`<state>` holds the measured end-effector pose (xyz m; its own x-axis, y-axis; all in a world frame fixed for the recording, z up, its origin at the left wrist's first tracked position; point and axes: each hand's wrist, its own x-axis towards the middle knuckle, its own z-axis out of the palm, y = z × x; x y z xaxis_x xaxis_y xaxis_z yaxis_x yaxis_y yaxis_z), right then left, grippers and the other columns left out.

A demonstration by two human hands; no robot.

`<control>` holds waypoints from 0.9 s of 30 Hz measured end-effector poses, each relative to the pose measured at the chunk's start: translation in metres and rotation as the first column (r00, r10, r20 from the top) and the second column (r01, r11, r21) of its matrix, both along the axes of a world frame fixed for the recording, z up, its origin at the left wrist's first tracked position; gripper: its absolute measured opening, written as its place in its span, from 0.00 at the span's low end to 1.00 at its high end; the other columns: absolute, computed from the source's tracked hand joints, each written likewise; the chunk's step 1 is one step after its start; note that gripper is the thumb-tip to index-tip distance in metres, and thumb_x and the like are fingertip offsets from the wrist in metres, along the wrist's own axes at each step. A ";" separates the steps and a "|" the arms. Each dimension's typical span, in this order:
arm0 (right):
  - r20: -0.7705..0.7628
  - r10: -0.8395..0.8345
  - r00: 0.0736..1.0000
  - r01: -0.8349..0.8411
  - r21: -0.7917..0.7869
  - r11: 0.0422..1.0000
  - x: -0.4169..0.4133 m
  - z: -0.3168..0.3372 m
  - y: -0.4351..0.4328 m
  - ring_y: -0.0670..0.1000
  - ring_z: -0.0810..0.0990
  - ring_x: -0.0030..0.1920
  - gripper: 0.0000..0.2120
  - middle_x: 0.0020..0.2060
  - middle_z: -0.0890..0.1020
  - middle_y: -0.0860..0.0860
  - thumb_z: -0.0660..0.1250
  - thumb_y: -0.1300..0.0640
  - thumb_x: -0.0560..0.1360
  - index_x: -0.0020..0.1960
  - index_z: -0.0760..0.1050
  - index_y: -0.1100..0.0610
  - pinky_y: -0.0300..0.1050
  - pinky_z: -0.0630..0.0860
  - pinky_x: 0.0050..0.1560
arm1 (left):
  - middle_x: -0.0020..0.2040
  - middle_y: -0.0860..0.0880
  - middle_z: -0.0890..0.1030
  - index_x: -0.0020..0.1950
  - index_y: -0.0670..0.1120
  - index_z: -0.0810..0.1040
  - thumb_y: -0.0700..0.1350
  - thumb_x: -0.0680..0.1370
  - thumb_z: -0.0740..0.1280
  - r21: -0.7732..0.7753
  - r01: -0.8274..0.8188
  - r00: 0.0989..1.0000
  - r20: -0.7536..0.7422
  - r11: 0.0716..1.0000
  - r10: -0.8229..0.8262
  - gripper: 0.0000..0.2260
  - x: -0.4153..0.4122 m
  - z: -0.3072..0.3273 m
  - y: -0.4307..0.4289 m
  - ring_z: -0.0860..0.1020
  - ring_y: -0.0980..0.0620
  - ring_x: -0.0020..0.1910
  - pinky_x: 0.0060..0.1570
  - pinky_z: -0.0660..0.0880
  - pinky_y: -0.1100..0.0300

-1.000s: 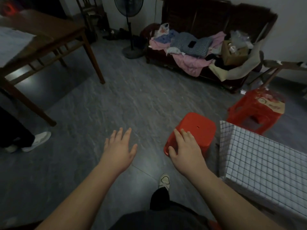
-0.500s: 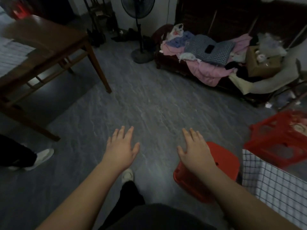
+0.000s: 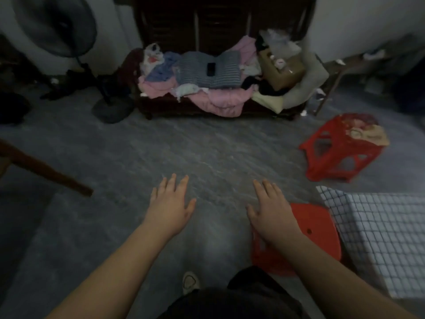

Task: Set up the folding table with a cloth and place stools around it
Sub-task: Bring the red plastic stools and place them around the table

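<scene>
Red plastic catches the eye first in the head view: a red stool (image 3: 315, 229) stands on the grey floor (image 3: 161, 146) just beside the folding surface, whose checked cloth (image 3: 379, 240) hangs over its near corner at the lower right. The person's right hand (image 3: 271, 210) is stretched out flat above the stool's left edge, grip wide with fingers spread, holding nothing; whether the wrist touches the seat I cannot tell. The left hand (image 3: 171, 206) floats over bare floor, well apart from the stool, grip equally wide and empty. A second red stool (image 3: 340, 155) stands farther back on the right with a pale bag on its seat. Behind, a dark wooden bench (image 3: 207, 31) is piled with pink and striped clothes, a standing fan (image 3: 62, 26) at its left.
</scene>
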<state>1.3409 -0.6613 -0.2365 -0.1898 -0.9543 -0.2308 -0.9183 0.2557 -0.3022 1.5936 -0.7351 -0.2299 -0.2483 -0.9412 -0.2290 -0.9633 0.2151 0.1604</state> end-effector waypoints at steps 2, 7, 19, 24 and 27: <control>0.026 -0.105 0.994 0.105 -0.017 0.994 -0.001 0.002 -0.009 0.59 0.57 0.78 0.37 0.78 0.61 0.57 0.51 0.39 0.74 0.80 0.56 0.53 0.57 0.58 0.77 | 0.81 0.43 0.54 0.81 0.51 0.52 0.61 0.81 0.56 0.007 0.079 0.997 -0.017 0.997 -0.078 0.32 -0.017 0.001 -0.036 0.54 0.41 0.79 0.76 0.56 0.43; 0.085 -0.331 0.940 0.335 -0.031 0.942 -0.035 0.003 -0.021 0.56 0.51 0.80 0.33 0.80 0.57 0.54 0.58 0.44 0.80 0.81 0.52 0.51 0.54 0.54 0.78 | 0.80 0.41 0.58 0.81 0.50 0.54 0.60 0.80 0.58 0.009 0.291 0.956 -0.034 0.957 -0.291 0.32 -0.085 -0.002 -0.099 0.57 0.40 0.78 0.75 0.59 0.43; 0.146 -0.770 0.621 0.778 0.013 0.629 -0.157 -0.016 0.008 0.55 0.49 0.80 0.34 0.80 0.54 0.53 0.59 0.43 0.79 0.81 0.50 0.50 0.53 0.50 0.79 | 0.81 0.43 0.54 0.81 0.52 0.50 0.60 0.81 0.57 0.055 0.725 0.688 -0.031 0.686 -0.725 0.32 -0.296 -0.013 -0.146 0.53 0.42 0.79 0.76 0.55 0.45; 0.102 -0.913 0.396 0.918 -0.014 0.397 -0.176 -0.022 0.050 0.57 0.55 0.79 0.34 0.79 0.60 0.55 0.59 0.42 0.78 0.80 0.55 0.52 0.54 0.54 0.78 | 0.81 0.44 0.54 0.81 0.52 0.50 0.60 0.81 0.57 0.102 0.864 0.500 -0.043 0.494 -0.865 0.32 -0.371 -0.022 -0.128 0.53 0.43 0.80 0.77 0.55 0.45; 0.094 -0.970 0.224 0.973 0.027 0.227 -0.179 -0.029 0.073 0.58 0.54 0.79 0.34 0.79 0.59 0.56 0.61 0.44 0.79 0.80 0.55 0.53 0.53 0.53 0.78 | 0.81 0.43 0.55 0.81 0.51 0.51 0.59 0.81 0.58 0.107 0.925 0.373 -0.068 0.365 -0.925 0.32 -0.413 -0.035 -0.114 0.54 0.42 0.79 0.76 0.55 0.45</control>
<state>1.1621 -0.5881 -0.2653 -0.9605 -0.0524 -0.2733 0.0578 0.9231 -0.3802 1.1804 -0.8490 -0.2649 -0.9460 -0.0898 -0.3115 -0.1720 0.9535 0.2475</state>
